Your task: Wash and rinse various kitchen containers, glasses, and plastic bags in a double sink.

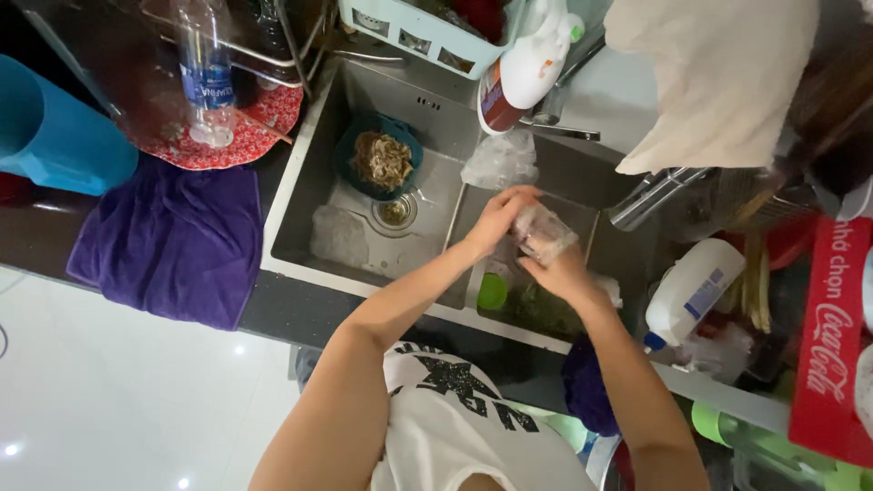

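Both my hands meet over the right part of a steel sink. My right hand holds a small clear plastic bag with something pale inside. My left hand pinches the top of the same bag. Below them lies a green round object beside leafy greens in the right basin. A dark teal bowl holding brownish food sits in the left basin, near the drain.
A crumpled clear bag lies on the sink divider. A purple cloth, a blue jug and a plastic bottle on a red mat are at left. A white bottle, tap and red box are at right.
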